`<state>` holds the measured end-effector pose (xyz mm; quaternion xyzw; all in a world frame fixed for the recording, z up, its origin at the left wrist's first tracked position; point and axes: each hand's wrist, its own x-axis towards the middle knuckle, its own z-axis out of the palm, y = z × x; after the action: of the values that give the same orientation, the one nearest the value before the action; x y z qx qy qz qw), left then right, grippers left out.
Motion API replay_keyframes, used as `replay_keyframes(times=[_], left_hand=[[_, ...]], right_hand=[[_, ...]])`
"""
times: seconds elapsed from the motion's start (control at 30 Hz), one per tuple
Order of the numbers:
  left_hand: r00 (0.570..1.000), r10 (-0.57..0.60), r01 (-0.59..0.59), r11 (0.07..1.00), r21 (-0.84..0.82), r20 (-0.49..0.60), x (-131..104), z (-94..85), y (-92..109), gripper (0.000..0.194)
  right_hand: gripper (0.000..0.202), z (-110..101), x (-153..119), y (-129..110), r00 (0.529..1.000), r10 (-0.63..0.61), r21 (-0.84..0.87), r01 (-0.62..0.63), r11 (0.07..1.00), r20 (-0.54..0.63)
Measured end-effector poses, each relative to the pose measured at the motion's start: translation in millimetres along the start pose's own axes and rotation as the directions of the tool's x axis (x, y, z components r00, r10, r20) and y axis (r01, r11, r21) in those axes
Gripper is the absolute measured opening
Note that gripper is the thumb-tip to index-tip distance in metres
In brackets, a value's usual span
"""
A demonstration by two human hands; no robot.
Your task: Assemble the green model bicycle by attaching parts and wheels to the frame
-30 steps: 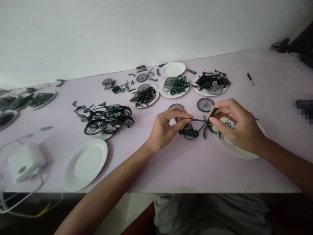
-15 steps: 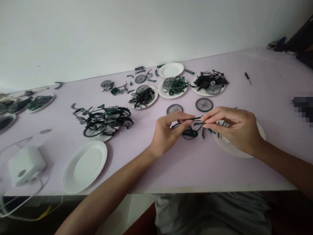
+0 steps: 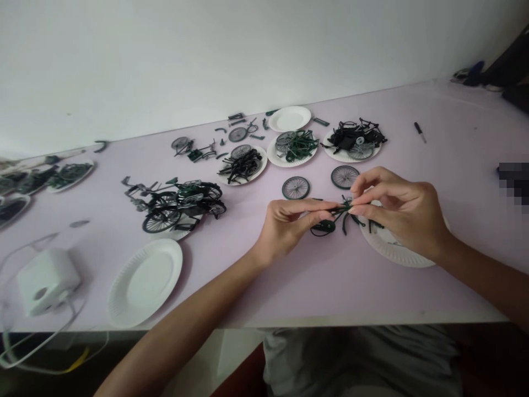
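Note:
Between the fingertips of my left hand [image 3: 291, 223] is a thin dark green bicycle part [image 3: 339, 210]; it looks like a slim strip or rod. My right hand [image 3: 397, 212] pinches the other end of it with thumb and fingers, and the tips of both hands nearly meet. Just below them, a small green model bicycle frame [image 3: 324, 226] with its chain case lies on the table, partly hidden by my left hand. A curved green mudguard [image 3: 345, 224] rests beside it. Under my right hand is a white paper plate [image 3: 397, 255] with a few small parts.
Two loose wheels [image 3: 296, 188] lie beyond my hands. Farther back, paper plates hold black parts [image 3: 243, 164] and green parts [image 3: 298, 145]. Assembled model bicycles [image 3: 179, 201] stand to the left, near a plate [image 3: 144, 281] and a white power adapter [image 3: 48, 281]. A screwdriver [image 3: 419, 132] lies far right.
My right hand has shifted slightly right and up, and its fingers have re-gripped. The held green pieces now come together at the fingertips, where they were held apart before.

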<state>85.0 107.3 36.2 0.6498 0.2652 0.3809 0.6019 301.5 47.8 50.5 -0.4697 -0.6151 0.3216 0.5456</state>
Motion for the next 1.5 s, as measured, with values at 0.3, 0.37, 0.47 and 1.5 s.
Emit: replay_keyframes(times=[0.3,0.37,0.47,1.5], left_hand=[[0.994,-0.018,0.028,0.995,-0.099,0.104,0,-0.3,-4,0.025],[0.998,-0.02,0.026,0.993,-0.113,0.054,0,2.8,-4,0.02],[0.997,-0.068,0.065,0.99,-0.123,-0.027,0,7.0,-2,0.018],[0.995,-0.101,0.101,0.934,-0.342,0.017,2,8.9,0,0.024]], right_hand=[[0.013,4,-2,9,0.994,0.1,0.038,-0.099,0.994,-0.038],[0.011,4,-3,10,0.998,0.066,0.0,-0.066,0.998,-0.025],[0.003,3,-3,11,0.994,-0.11,-0.172,0.113,0.979,0.027],[0.018,-12,2,16,0.866,-0.418,-0.521,0.5,0.692,0.275]])
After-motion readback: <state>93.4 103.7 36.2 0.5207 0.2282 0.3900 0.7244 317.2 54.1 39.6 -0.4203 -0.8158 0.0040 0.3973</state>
